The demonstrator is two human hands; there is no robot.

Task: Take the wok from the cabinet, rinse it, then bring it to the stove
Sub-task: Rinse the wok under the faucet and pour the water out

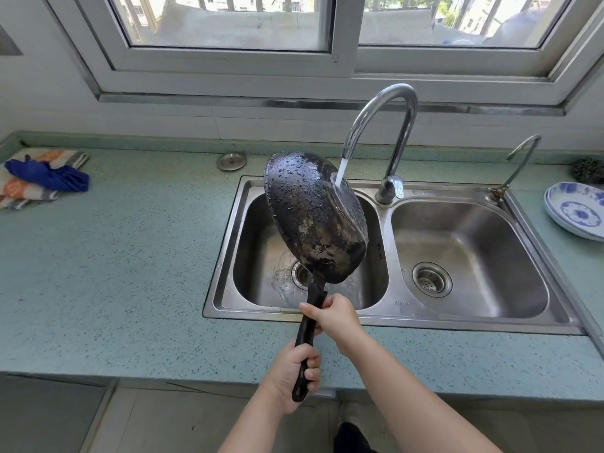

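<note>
The rinse is the step in hand: the wok (310, 210) is out of the cabinet and hangs in the air over the left basin (251, 243) of the sink (385, 317), at the centre of the view. It is tipped steeply on edge, its blackened, drop-beaded underside turned to the camera and its handle (306, 328) pointing down to 6 o'clock. Both hands are curled round that handle: the left hand (294, 371) grips the low end, and the right hand (336, 317) grips higher up, near the bowl. The tap (402, 103) arches over from 1 o'clock of the wok, and its water (341, 170) falls on the rim at the upper right; whether it reaches the inside cannot be told from here. Water pools round the drain below. On the desk (130, 256) a cloth (42, 178) lies far off at 9 o'clock and plates (575, 212) at 3 o'clock. Next, I judge, the wok needs turning so the stream sweeps the rest of it, then a tip to drain and the tap shut, which would free one hand. The stove is not in view, so the carry calls for a turn away from the sink, with a firm hold on a wet handle.
</note>
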